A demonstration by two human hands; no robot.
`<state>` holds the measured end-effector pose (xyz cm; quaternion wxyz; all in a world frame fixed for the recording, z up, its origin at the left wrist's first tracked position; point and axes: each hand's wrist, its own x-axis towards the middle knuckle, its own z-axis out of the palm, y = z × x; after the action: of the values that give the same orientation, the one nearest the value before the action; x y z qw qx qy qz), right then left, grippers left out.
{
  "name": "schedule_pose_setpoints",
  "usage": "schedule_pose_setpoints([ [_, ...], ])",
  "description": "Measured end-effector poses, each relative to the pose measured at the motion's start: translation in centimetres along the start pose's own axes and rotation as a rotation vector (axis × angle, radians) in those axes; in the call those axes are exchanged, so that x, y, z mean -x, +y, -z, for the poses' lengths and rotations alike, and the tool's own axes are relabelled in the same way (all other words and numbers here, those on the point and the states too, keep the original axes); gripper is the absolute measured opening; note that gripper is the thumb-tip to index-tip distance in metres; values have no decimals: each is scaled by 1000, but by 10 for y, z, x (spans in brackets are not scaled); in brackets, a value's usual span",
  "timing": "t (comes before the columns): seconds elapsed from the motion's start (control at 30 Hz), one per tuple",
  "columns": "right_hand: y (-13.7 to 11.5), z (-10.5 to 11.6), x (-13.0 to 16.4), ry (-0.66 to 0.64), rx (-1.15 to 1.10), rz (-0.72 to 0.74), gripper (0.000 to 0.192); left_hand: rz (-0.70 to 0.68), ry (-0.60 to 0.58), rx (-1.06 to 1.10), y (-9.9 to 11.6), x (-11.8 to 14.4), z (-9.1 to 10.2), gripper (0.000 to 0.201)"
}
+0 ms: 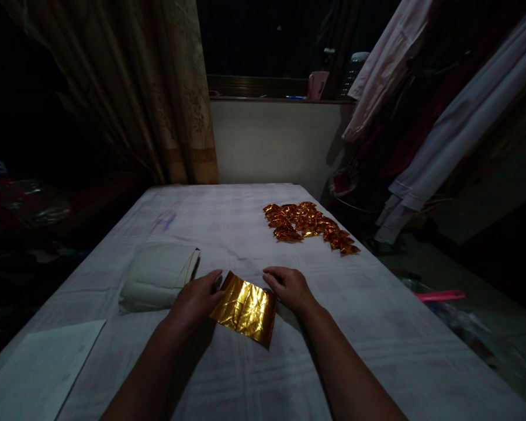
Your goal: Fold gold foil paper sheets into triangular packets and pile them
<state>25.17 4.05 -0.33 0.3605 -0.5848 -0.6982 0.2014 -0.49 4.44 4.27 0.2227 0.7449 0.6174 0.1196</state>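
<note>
Head view: the left hand (198, 300) and the right hand (290, 287) rest on the white-covered table (377, 327), well apart, with a sheet of gold foil paper (245, 307) lying between them. The left hand's fingertips press on the sheet's left corner; the fingers lie curled down on it, not closed round it. The right hand lies palm down just beside the sheet's far right corner, fingers loosely bent and touching its edge; whether it pinches the foil I cannot tell. The sheet lies flat but creased, turned at a slant: its long axis runs from near the left hand's fingertips down and away toward the right forearm, so that one corner points back at the person.

Just left of the left hand sits a stack of pale paper (158, 276), touching neither hand. Beyond the right hand, farther up the table, a heap of folded gold pieces (309, 225) is spread in a loose cluster. Near the left forearm, at the table's near corner, lies a white sheet (44, 365).
</note>
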Motion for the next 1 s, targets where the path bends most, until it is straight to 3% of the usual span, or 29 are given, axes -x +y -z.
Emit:
schedule_pose_setpoints([
  [0.2,-2,1,0,-30,-21,-24,27,24,5,5,19,2,9,48],
  [0.33,-5,1,-1,31,-82,4,40,-3,81,13,26,2,13,45],
  [0.57,-11,1,-3,137,-149,112,41,-57,95,96,30,2,10,44],
  [0.7,-17,0,-3,179,-201,194,33,-92,82,135,32,2,7,43],
  [1.0,-27,-1,-2,116,-273,172,16,-178,76,206,32,0,-2,41],
])
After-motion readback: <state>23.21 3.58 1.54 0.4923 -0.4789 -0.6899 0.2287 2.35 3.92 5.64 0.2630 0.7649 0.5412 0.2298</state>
